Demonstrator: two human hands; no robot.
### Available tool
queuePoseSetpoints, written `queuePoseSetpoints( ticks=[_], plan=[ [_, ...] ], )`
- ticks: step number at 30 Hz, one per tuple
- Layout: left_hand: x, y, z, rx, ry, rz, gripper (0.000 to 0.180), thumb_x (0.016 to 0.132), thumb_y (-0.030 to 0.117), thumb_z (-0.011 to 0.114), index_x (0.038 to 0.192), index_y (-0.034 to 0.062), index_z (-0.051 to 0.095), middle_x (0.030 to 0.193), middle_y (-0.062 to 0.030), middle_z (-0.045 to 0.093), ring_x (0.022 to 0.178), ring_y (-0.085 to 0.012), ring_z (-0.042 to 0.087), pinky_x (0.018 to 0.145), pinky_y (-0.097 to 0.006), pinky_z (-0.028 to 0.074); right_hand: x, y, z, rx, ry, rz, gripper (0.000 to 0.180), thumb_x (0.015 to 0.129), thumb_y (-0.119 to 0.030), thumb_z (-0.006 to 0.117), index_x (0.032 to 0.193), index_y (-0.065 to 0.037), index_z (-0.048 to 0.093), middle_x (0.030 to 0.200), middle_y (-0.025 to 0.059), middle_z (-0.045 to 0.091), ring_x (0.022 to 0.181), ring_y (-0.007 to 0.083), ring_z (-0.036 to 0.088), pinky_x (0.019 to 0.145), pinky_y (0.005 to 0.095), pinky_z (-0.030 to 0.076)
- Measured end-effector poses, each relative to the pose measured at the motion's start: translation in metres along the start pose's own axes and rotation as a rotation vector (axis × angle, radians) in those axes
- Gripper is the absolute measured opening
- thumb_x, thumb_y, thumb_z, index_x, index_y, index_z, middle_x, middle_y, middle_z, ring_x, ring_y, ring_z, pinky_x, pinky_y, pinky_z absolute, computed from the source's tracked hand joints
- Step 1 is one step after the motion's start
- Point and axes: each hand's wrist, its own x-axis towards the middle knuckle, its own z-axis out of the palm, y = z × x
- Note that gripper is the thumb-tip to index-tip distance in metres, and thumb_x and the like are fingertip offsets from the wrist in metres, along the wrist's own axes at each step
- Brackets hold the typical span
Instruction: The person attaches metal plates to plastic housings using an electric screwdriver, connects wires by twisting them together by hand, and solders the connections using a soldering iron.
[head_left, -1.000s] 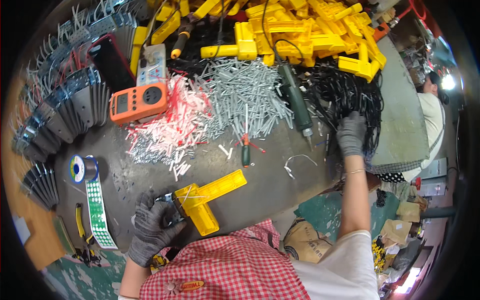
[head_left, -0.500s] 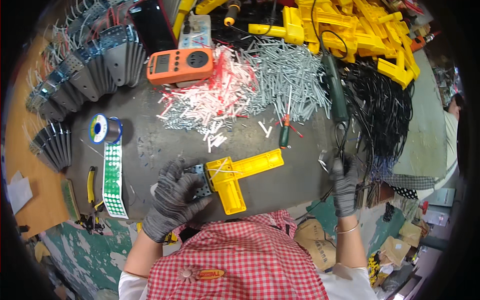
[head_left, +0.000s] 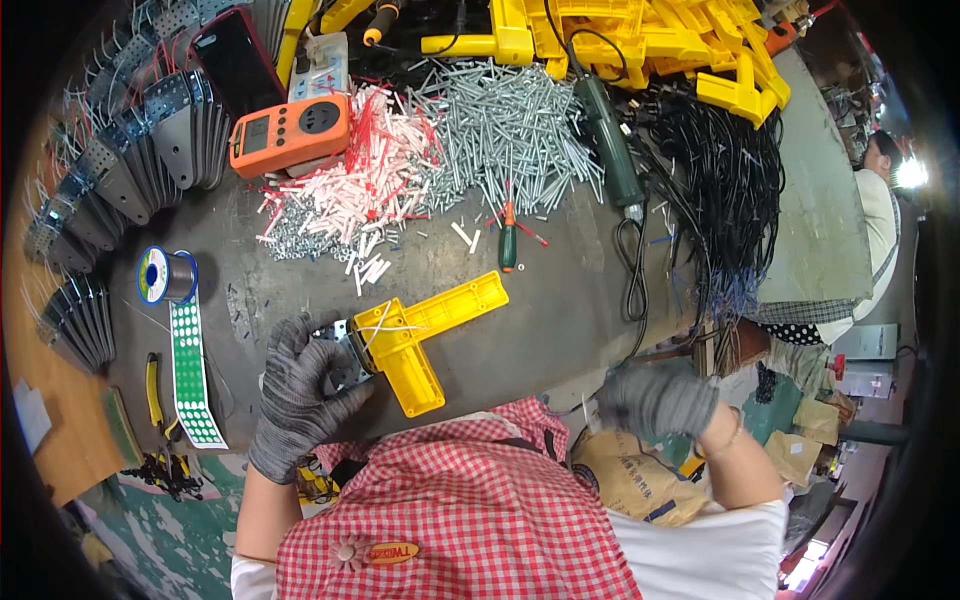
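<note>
Gripping the metal bracket (head_left: pixel 338 352) on the yellow L-shaped housing (head_left: pixel 425 335) atop my cluttered grey desk (head_left: pixel 560 300), left hand (head_left: pixel 300 385) clenched; my right hand (head_left: pixel 655 398), grip unclear, has dropped below the desk edge.

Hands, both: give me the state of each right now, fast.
Left hand: gloved, closed on a small metal part at the yellow L-shaped housing.
Right hand: gloved, off the table edge, blurred; grip cannot be told.

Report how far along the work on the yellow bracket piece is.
Done: a stack of yellow pieces lies at the bench's far edge. In hand: the left hand holds a small metal part against one yellow T-shaped piece, white wires across it; the right hand is off the bench, blurred. Left: heaps of grey pins, white sleeves and black cables.
</note>
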Motion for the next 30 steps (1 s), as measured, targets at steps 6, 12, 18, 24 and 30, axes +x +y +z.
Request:
queuePoseSetpoints(
  ticks=[6, 12, 18, 24, 30],
  plan=[
    [-0.001, 0.001, 0.0, -0.029, 0.021, -0.032, 0.037, 0.059, 0.014, 0.085, 0.086, 0.0085, 0.06, 0.121, -0.016, 0.06, 0.105, -0.0346, 0.055, 0.088, -0.041, 0.048, 0.033, -0.03, 0.091, -0.149, 0.295, -0.047, 0.032, 0.081, -0.023, 0.063, 0.107, -0.005, 0.066, 0.097, 0.0173, 0.068, 0.104, 0.0297, 0.064, 0.091, 0.0409, 0.05],
    [0.002, -0.012, -0.002, 0.039, -0.024, 0.075, 0.038, 0.059, 0.02, 0.085, 0.087, 0.0087, 0.061, 0.115, -0.0172, 0.06, 0.103, -0.0375, 0.054, 0.093, -0.046, 0.044, 0.055, -0.014, 0.069, 0.051, -0.059, -0.003, 0.029, 0.089, -0.022, 0.055, 0.111, -0.003, 0.06, 0.101, 0.0213, 0.067, 0.098, 0.0344, 0.066, 0.086, 0.0451, 0.051],
    [-0.003, -0.015, -0.012, 0.069, -0.03, 0.093, 0.042, 0.066, 0.025, 0.082, 0.098, 0.0102, 0.06, 0.118, -0.0152, 0.06, 0.109, -0.0365, 0.056, 0.1, -0.048, 0.04, 0.018, -0.04, -0.077, 0.598, 0.314, -0.245, 0.036, 0.095, -0.028, 0.055, 0.124, -0.007, 0.06, 0.104, 0.0158, 0.068, 0.095, 0.0334, 0.065, 0.084, 0.042, 0.051],
    [-0.011, -0.008, -0.024, 0.094, -0.123, 0.046, 0.043, 0.064, 0.026, 0.086, 0.095, 0.0101, 0.062, 0.125, -0.0138, 0.059, 0.116, -0.0366, 0.053, 0.1, -0.047, 0.042, 0.117, -0.047, -0.11, 0.385, 0.822, -0.263, 0.03, 0.091, -0.023, 0.06, 0.113, -0.002, 0.065, 0.1, 0.0167, 0.067, 0.09, 0.0329, 0.065, 0.082, 0.0386, 0.052],
    [0.03, -0.021, -0.032, 0.004, -0.038, 0.044, 0.029, 0.078, 0.031, 0.074, 0.1, 0.0137, 0.069, 0.113, -0.0124, 0.06, 0.106, -0.0342, 0.056, 0.091, -0.048, 0.046, 0.148, -0.076, -0.152, 1.156, 0.218, -0.323, 0.02, 0.089, -0.016, 0.062, 0.098, 0.0, 0.069, 0.084, 0.0106, 0.068, 0.078, 0.0187, 0.064, 0.076, 0.0312, 0.052]
  ],
)
